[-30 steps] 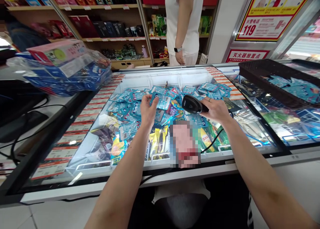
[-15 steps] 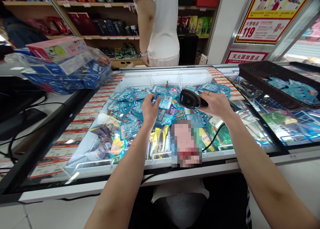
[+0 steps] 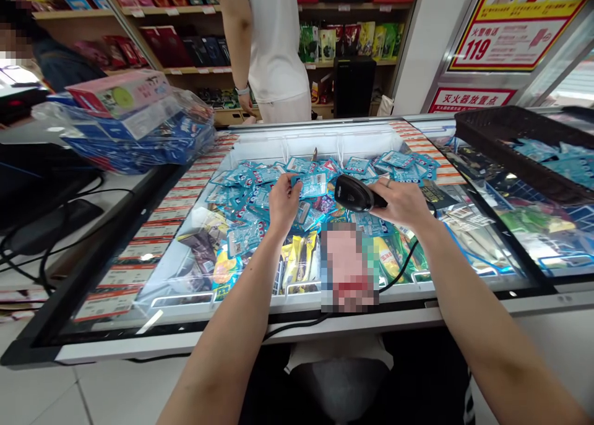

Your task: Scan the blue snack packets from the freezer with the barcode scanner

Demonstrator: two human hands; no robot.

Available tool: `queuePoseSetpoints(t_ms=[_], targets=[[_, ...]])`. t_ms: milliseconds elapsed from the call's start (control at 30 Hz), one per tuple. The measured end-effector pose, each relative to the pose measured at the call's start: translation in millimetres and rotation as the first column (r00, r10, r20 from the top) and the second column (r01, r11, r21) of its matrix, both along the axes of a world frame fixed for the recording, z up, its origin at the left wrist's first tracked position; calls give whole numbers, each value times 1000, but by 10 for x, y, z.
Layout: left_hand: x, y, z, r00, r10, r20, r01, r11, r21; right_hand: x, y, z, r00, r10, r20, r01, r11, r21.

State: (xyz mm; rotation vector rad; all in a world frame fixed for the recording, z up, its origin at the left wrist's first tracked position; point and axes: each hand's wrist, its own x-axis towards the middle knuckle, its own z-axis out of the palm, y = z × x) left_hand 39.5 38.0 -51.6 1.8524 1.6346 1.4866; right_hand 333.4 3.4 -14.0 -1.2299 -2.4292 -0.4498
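Note:
My left hand (image 3: pixel 284 205) pinches the edge of a small blue packet (image 3: pixel 314 186), its barcode side facing up. In my right hand (image 3: pixel 403 203) is a black handheld barcode scanner (image 3: pixel 355 193), its head pointing left at the packet, a short gap away. A black cable (image 3: pixel 403 265) trails from the scanner down toward the front edge. Many similar blue packets (image 3: pixel 245 238) lie spread over the glass lid of a chest freezer (image 3: pixel 139 347), under and around both hands. A pixelated pinkish object (image 3: pixel 346 258) rests near the front edge.
At left, a plastic-wrapped stack of blue boxes (image 3: pixel 139 137) carries a pink box (image 3: pixel 119 93). A dark basket (image 3: pixel 510 165) at right contains more blue packets. Wrapped ice creams (image 3: pixel 297 261) show beneath the glass. Beyond the freezer stands a person in a white shirt (image 3: pixel 276 47) by shelves.
My view has swung slightly left, so most things sit farther right. The person in white has shifted left. Packet and scanner stay in my hands, nearly unmoved relative to each other.

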Motion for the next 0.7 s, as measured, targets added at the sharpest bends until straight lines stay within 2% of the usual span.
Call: queuePoseSetpoints(t_ms=[333, 700], targets=[[0, -16, -8, 999, -22, 26, 21, 999, 26, -57, -42, -15, 999, 39, -11, -38, 998, 51], [1, -17, -16, 1000, -24, 7, 23, 999, 40, -93, -38, -45, 999, 43, 4, -43, 998, 52]])
